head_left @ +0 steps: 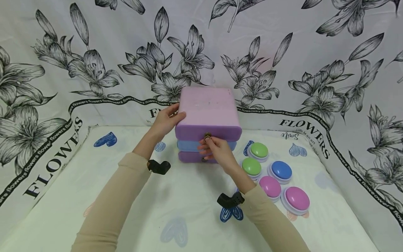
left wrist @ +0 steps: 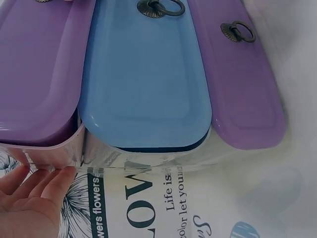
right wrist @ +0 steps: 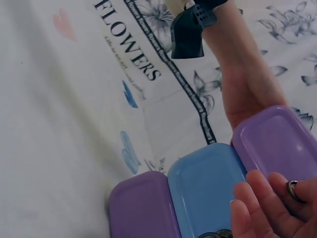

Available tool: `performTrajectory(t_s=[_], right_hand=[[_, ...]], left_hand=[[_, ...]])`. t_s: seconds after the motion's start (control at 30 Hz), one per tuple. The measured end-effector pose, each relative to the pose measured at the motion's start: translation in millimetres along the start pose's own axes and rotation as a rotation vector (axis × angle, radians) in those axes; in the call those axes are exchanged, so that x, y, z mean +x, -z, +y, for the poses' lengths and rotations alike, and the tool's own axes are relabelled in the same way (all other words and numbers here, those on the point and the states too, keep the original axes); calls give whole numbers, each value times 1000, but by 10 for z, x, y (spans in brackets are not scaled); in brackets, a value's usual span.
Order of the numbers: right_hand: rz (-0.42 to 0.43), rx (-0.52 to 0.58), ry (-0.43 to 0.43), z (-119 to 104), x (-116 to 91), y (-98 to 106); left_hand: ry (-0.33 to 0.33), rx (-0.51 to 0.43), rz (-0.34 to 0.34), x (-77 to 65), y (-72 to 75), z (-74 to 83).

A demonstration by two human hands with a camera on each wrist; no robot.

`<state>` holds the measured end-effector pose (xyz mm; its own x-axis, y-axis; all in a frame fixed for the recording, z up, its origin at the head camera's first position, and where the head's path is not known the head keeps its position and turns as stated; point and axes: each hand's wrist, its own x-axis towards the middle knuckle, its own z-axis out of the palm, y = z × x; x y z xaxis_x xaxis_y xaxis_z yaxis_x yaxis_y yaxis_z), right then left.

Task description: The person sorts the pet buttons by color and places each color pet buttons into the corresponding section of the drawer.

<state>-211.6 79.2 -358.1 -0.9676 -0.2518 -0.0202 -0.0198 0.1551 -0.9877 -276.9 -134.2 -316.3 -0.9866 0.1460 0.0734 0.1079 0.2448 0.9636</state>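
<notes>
A small three-tier drawer chest (head_left: 206, 106) has a pink top, with a purple top drawer (head_left: 185, 133), a blue middle drawer (left wrist: 143, 79) and a purple bottom drawer (left wrist: 242, 94). My left hand (head_left: 166, 120) steadies its upper left side, thumb at the top edge; in the left wrist view the fingers lie fairly straight against the pink side wall. At the front, my right hand (head_left: 221, 154) pinches the metal ring pull (right wrist: 292, 191) of the top drawer between thumb and forefinger, other fingers loosely spread. A thin dark gap shows behind the top drawer's front.
To the chest's right stand several round push buttons: green (head_left: 259, 150), blue (head_left: 281, 170) and pink (head_left: 297, 198), on white bases. A white printed cloth (head_left: 135, 224) covers the table, and a floral cloth (head_left: 220, 70) hangs behind the chest.
</notes>
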Motion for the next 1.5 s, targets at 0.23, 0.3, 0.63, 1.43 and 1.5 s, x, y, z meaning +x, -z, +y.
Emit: performTrajectory(t_s=[0.23,0.3,0.63,1.43,1.5], right_hand=[[-20,-27,5,6,-90,-6],[-32,-36,5,7,-115,-6],[-102,-83,15,17,-264,20],[-183,-139,46,55,-638,-3],[-186,-133,51,64,-663,-9]], left_hand=[[6,21,-10,-24,16,7],[7,26,-12,-22,19,4],[4,22,-34,5,43,-15],[0,2,-33,27,36,0],[4,-1,-39,0,37,36]])
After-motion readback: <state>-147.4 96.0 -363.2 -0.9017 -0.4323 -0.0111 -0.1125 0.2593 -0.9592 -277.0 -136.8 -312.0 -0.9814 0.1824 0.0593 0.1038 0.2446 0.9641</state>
